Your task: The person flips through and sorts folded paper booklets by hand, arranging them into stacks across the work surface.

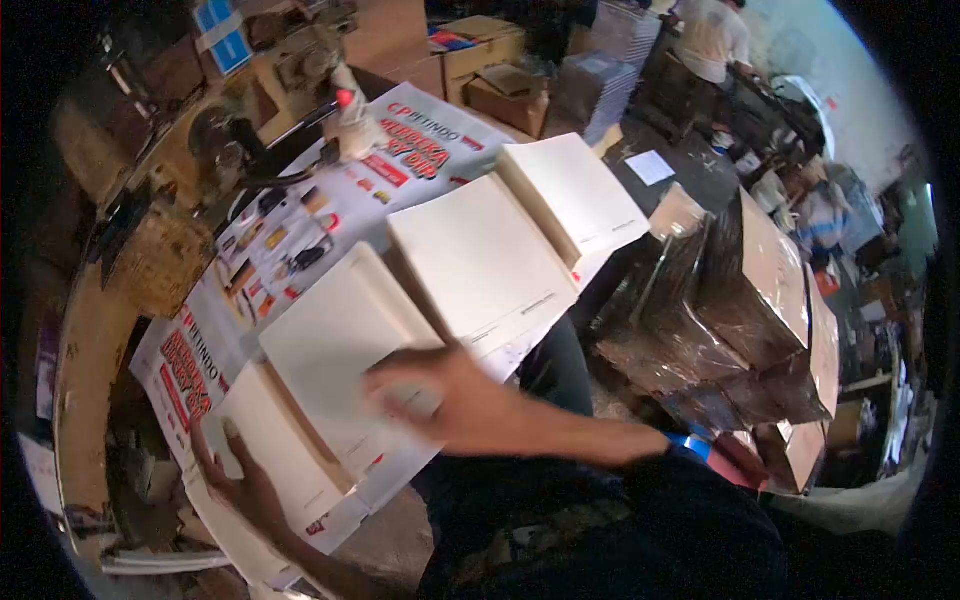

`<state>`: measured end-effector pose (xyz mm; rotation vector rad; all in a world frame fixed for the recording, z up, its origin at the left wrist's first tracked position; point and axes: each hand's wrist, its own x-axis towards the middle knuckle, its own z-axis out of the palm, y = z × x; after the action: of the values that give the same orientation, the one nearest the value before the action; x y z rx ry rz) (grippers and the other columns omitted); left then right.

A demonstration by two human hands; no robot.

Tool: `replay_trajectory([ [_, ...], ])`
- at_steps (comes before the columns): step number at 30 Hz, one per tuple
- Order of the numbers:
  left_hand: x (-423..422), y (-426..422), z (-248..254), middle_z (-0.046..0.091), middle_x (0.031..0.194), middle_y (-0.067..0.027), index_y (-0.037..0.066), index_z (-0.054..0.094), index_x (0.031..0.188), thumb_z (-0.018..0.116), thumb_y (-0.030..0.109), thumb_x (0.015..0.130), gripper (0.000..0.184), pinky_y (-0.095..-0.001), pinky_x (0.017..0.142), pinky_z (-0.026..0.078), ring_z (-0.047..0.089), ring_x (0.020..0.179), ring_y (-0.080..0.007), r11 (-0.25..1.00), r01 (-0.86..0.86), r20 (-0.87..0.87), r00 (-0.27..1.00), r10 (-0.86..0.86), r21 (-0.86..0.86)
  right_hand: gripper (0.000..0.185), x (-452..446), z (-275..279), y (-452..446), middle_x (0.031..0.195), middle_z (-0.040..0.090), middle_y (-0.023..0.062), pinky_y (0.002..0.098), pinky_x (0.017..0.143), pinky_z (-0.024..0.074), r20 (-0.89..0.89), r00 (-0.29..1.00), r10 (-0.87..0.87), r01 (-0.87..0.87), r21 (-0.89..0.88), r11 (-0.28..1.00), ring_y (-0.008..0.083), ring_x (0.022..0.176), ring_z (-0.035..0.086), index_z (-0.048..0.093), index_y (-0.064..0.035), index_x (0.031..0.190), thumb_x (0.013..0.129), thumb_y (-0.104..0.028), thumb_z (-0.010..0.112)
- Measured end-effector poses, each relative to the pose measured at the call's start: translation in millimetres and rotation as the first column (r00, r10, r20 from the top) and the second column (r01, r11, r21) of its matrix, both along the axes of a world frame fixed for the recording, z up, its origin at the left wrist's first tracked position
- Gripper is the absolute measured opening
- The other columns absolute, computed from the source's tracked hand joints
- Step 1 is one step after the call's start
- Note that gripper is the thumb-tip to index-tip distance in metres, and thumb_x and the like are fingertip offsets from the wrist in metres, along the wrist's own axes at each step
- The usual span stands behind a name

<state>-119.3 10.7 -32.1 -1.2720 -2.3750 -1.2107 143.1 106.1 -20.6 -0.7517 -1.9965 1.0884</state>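
Observation:
Four-sided stacks of white printed sheets lie in a row on the work surface. My left hand (245, 485) rests at the left side of the nearest stack (280, 440), fingers apart and thumb raised. Over the second stack (345, 345) is my right hand (420, 395), its fingers bent and smeared by motion; whether they hold anything is unclear. Farther along are a third stack (480, 260) and a fourth stack (575, 195). Beneath them a printed poster sheet (225, 330) covers the surface.
A machine part with a pale spout-like piece (355, 125) stands behind the stacks. Plastic-wrapped brown bundles (740, 290) are piled at right. Cardboard boxes (485, 60) and tall stacks (600, 80) stand at the back. A person (712, 40) sits farther off.

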Motion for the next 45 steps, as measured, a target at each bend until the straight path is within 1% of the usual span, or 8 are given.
replay_trajectory([
  [7,195.4,109.4,1.8,0.062,0.117,-0.0207,0.001,0.062,0.111,0.068,0.021,0.085,0.033,-0.0431,0.099,0.043,0.058,0.111,-0.037,0.595,0.8,0.107,0.6,-0.793,-0.075,0.026,192.9,-29.4,145.3,0.09,0.071,0.0183,0.0361,0.076,0.0523,-0.056,0.576,-0.815,0.76,0.405,0.509,0.0282,0.081,0.07,0.07,0.0005,0.092,0.075,-0.018,0.077],
  [15,272.2,148.7,8.4,0.066,0.096,-0.025,-0.002,0.059,0.097,0.076,0.039,0.076,0.05,-0.0493,0.081,0.05,0.063,0.093,-0.0434,0.428,0.728,0.173,0.591,-0.788,-0.536,0.041,281.4,-61.1,175.0,0.095,0.069,0.0203,0.037,0.071,0.0511,0.318,0.581,-0.749,0.695,0.285,0.66,0.0284,0.082,0.068,0.069,0.002,0.104,0.078,-0.029,0.075],
  [19,242.8,153.9,0.8,0.068,0.08,-0.017,0.0,0.066,0.085,0.074,0.023,0.081,0.026,-0.0356,0.065,0.052,0.067,0.067,-0.0275,0.406,0.873,0.366,0.484,-0.795,-0.271,0.031,271.0,-60.6,175.0,0.084,0.069,0.0187,0.0335,0.066,0.0499,0.084,0.366,-0.927,0.397,0.887,0.237,0.0213,0.075,0.067,0.068,-0.0003,0.103,0.081,-0.022,0.073],
  [24,194.3,101.2,29.4,0.067,0.074,-0.0093,-0.003,0.065,0.089,0.067,0.014,0.088,0.017,-0.0248,0.063,0.049,0.063,0.067,-0.01,0.632,0.774,0.432,0.563,-0.704,0.021,0.03,286.1,-36.5,177.7,0.086,0.065,0.0082,0.0313,0.064,0.0467,0.031,0.738,-0.675,0.672,0.058,0.738,0.0168,0.072,0.06,0.061,0.0037,0.102,0.082,-0.015,0.071],
  [29,143.6,67.9,11.5,0.07,0.096,-0.0177,0.001,0.066,0.09,0.073,0.021,0.084,0.021,-0.0293,0.077,0.052,0.069,0.091,-0.0219,0.689,0.7,0.591,0.481,-0.648,0.185,0.04,262.0,-10.2,151.4,0.104,0.066,0.0076,0.0265,0.077,0.0474,-0.089,0.762,-0.641,0.619,-0.192,0.762,0.0143,0.089,0.061,0.057,0.003,0.119,0.086,-0.015,0.07],
  [32,134.3,56.5,21.0,0.058,0.123,-0.0237,0.003,0.061,0.105,0.085,0.037,0.067,0.057,-0.0495,0.106,0.036,0.051,0.122,-0.0382,0.6,0.755,0.175,0.65,-0.74,-0.265,0.036,234.5,-18.3,136.4,0.105,0.065,0.007,0.027,0.075,0.0479,-0.03,0.739,-0.673,0.662,-0.147,0.735,0.0115,0.091,0.059,0.058,-0.0029,0.12,0.087,-0.014,0.069],
  [41,108.6,52.4,0.0,0.063,0.113,-0.0158,0.002,0.062,0.098,0.083,0.033,0.067,0.049,-0.044,0.09,0.047,0.059,0.108,-0.0338,0.743,0.583,0.077,0.801,-0.594,-0.329,0.039,169.4,-26.0,101.8,0.09,0.067,0.0057,0.0278,0.072,0.0463,0.196,0.873,-0.447,0.482,-0.204,0.852,0.011,0.085,0.058,0.057,-0.0055,0.12,0.087,-0.02,0.07],
  [45,95.6,42.9,8.2,0.069,0.101,-0.0153,0.004,0.065,0.087,0.076,0.025,0.079,0.026,-0.0381,0.086,0.052,0.068,0.096,-0.0289,0.719,0.65,0.269,0.759,-0.593,-0.247,0.061,161.0,-36.6,100.4,0.104,0.067,0.0101,0.0339,0.082,0.0507,0.142,0.798,-0.585,0.508,-0.68,0.528,0.018,0.096,0.062,0.056,-0.0018,0.123,0.075,-0.029,0.082],
])
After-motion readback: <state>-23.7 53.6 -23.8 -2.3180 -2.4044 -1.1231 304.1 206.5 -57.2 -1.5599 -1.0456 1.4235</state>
